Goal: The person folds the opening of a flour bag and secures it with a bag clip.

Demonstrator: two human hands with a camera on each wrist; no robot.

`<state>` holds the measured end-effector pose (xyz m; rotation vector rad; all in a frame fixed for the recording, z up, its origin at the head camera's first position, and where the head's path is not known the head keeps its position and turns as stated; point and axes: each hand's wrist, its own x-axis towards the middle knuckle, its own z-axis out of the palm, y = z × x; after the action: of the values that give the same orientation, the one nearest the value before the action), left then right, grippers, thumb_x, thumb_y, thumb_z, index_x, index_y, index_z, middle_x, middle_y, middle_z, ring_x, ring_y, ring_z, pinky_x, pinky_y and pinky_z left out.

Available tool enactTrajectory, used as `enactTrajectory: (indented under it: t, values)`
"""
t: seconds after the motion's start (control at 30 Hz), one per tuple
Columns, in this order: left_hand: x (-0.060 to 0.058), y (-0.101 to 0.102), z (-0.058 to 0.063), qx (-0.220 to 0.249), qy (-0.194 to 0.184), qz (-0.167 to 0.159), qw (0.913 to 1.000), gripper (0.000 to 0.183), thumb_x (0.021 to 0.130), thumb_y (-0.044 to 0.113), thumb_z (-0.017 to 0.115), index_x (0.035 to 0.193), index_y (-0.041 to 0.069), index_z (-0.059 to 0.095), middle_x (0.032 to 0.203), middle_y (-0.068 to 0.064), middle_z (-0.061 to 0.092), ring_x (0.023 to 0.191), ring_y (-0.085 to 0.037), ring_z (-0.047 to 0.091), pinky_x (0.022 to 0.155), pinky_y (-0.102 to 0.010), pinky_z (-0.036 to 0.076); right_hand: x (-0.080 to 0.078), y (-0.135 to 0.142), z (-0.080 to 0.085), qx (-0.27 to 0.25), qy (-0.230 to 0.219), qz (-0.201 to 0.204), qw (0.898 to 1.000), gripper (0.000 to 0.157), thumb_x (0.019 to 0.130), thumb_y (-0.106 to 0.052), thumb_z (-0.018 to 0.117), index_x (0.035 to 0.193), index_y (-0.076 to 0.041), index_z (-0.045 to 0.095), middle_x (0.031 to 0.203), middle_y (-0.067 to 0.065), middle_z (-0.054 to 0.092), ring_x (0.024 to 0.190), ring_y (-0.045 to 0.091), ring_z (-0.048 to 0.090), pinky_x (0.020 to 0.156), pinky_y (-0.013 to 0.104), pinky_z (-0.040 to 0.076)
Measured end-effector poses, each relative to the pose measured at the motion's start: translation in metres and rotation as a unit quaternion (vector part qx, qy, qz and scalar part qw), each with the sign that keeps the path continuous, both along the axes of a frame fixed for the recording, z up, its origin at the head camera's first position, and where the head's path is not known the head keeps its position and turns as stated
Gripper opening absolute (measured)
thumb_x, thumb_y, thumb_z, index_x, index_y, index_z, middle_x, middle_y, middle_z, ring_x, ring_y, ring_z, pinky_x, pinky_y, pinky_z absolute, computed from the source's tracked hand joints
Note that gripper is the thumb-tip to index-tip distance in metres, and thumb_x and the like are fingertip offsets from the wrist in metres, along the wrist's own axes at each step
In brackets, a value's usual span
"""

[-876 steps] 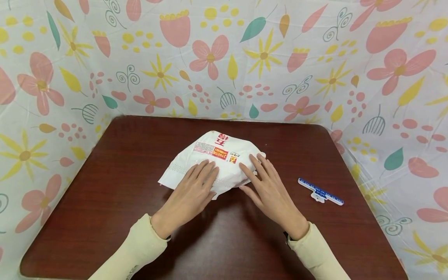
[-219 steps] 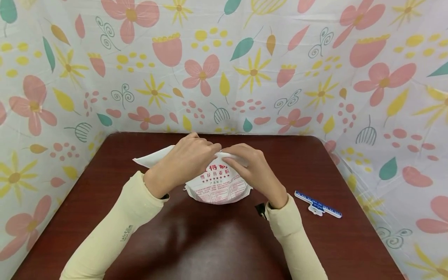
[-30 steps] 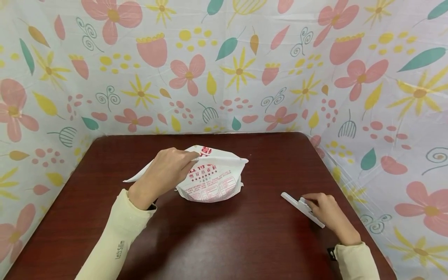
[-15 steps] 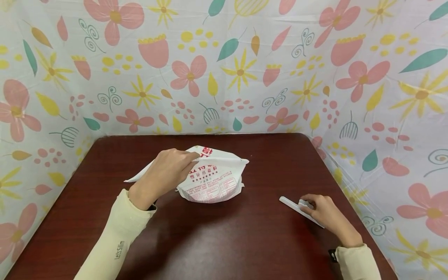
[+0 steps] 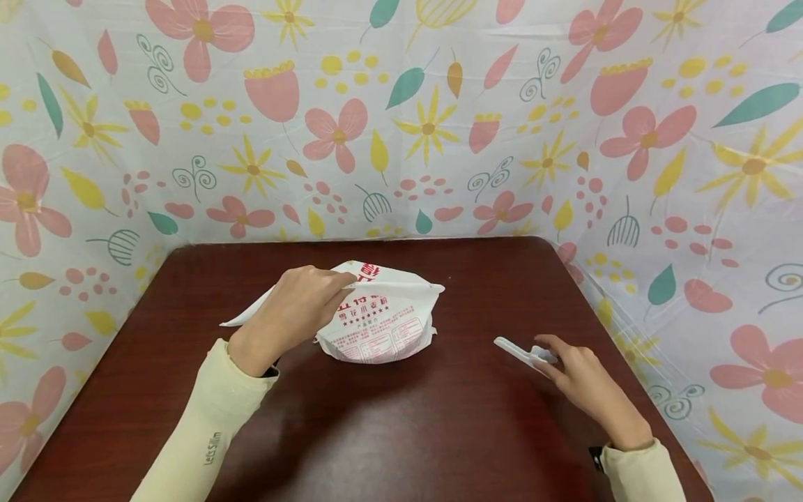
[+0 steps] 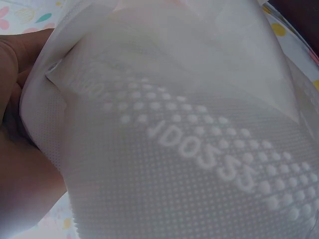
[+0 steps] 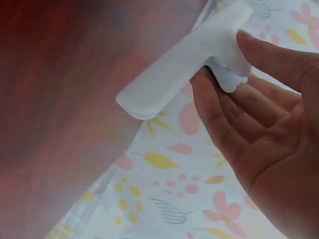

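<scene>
A white flour bag point(image 5: 376, 333) with red printing lies on the table, its top folded over toward the near side. My left hand point(image 5: 291, 312) pinches the folded edge at the bag's left, and a white flap sticks out beyond the wrist. In the left wrist view the embossed white bag material point(image 6: 164, 189) fills most of the picture, hiding the fingertips. Off to the right, my right hand point(image 5: 586, 383) holds a long bag clip point(image 5: 516, 351) by its grip tabs. In the right wrist view the clip's white bar point(image 7: 169, 74) faces the camera, thumb on one side and fingers on the other.
The dark red-brown table point(image 5: 401, 432) has rounded far corners. A flower-printed white curtain point(image 5: 401, 125) encloses it at the back and both sides, close to the right hand's side.
The right hand has turned the clip and tilted it up, with its fingers spread more around the tabs. Earlier the clip lay blue side up on the table. The left hand keeps its place on the bag.
</scene>
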<state>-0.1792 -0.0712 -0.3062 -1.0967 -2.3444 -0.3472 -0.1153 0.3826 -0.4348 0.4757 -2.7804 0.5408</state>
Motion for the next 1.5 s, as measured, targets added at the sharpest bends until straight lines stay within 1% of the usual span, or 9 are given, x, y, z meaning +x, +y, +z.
enactTrajectory:
  t: [0.1,0.2,0.43,0.63,0.73,0.93,1.13,1.33,1.5]
  values:
    - [0.000,0.000,0.000,-0.002,-0.004,0.002,1.0000,0.017,0.086,0.003,0.072,0.077,0.012,0.061,0.052,0.009,0.039,0.048,-0.013,0.032,0.047,-0.031,0.035,0.000,-0.007,0.009,-0.004,0.009,0.003,1.000,0.029,0.085,-0.010,0.077,0.112,-0.006,0.067,0.078,-0.005,0.066,0.060,0.002,0.049,0.056,0.027,0.043]
    - [0.000,0.000,0.000,-0.003,-0.007,0.001,1.0000,0.018,0.085,0.002,0.072,0.077,0.012,0.060,0.051,0.008,0.039,0.048,-0.013,0.031,0.046,-0.031,0.034,-0.001,-0.014,0.017,-0.011,0.022,0.008,1.000,0.022,0.088,-0.011,0.076,0.108,-0.010,0.067,0.077,-0.007,0.063,0.058,0.003,0.045,0.055,0.025,0.040]
    - [0.000,-0.001,0.000,-0.006,0.003,0.003,1.0000,0.012,0.084,0.002,0.073,0.082,0.012,0.066,0.053,0.007,0.046,0.047,-0.016,0.038,0.047,-0.034,0.039,-0.002,-0.030,0.034,-0.007,0.058,0.011,0.998,0.025,0.083,-0.006,0.078,0.105,-0.012,0.066,0.082,-0.006,0.067,0.061,0.004,0.051,0.056,0.027,0.043]
    - [0.001,-0.001,0.001,-0.011,-0.005,0.007,0.9999,0.010,0.086,0.003,0.072,0.085,0.013,0.069,0.054,0.007,0.049,0.047,-0.016,0.038,0.048,-0.035,0.040,-0.001,-0.042,0.047,-0.016,0.053,0.021,0.998,0.023,0.087,-0.007,0.076,0.106,-0.010,0.063,0.079,-0.006,0.064,0.060,0.003,0.049,0.054,0.025,0.041]
    - [0.001,-0.001,0.001,-0.015,-0.006,0.007,0.9998,0.011,0.086,0.003,0.072,0.083,0.013,0.067,0.054,0.008,0.048,0.047,-0.015,0.037,0.048,-0.034,0.039,-0.001,-0.046,0.052,-0.016,0.059,0.040,0.997,0.024,0.088,-0.006,0.074,0.108,-0.008,0.061,0.076,-0.007,0.061,0.057,0.001,0.045,0.052,0.023,0.038]
    - [0.002,-0.002,0.001,-0.020,0.003,0.008,0.9998,0.013,0.085,0.004,0.073,0.082,0.013,0.065,0.054,0.007,0.048,0.047,-0.015,0.038,0.048,-0.034,0.039,-0.002,-0.057,0.061,-0.016,0.100,0.093,0.991,0.031,0.083,0.002,0.076,0.107,-0.004,0.057,0.079,-0.005,0.065,0.058,-0.002,0.049,0.052,0.020,0.041]
    - [0.002,-0.003,0.001,-0.022,-0.002,0.011,0.9997,0.011,0.086,0.004,0.073,0.083,0.013,0.067,0.054,0.007,0.049,0.047,-0.015,0.037,0.048,-0.033,0.039,-0.002,-0.067,0.074,-0.013,0.128,0.102,0.986,0.030,0.084,-0.001,0.076,0.106,-0.007,0.057,0.076,-0.008,0.061,0.054,-0.002,0.039,0.051,0.018,0.034]
    - [0.002,-0.002,0.001,-0.025,-0.009,0.015,0.9995,0.012,0.087,0.005,0.072,0.081,0.013,0.066,0.053,0.008,0.045,0.048,-0.013,0.031,0.046,-0.031,0.035,-0.004,-0.083,0.095,-0.030,0.136,0.103,0.985,0.029,0.087,-0.004,0.075,0.111,-0.011,0.059,0.079,-0.010,0.062,0.053,0.000,0.038,0.052,0.017,0.034]
    - [0.002,-0.001,0.002,-0.027,-0.010,0.016,0.9995,0.015,0.087,0.004,0.072,0.077,0.013,0.065,0.051,0.009,0.040,0.048,-0.013,0.029,0.046,-0.031,0.034,-0.011,-0.096,0.122,-0.074,0.151,0.130,0.977,0.034,0.082,0.000,0.078,0.109,-0.012,0.061,0.087,-0.008,0.070,0.060,-0.001,0.049,0.055,0.015,0.038]
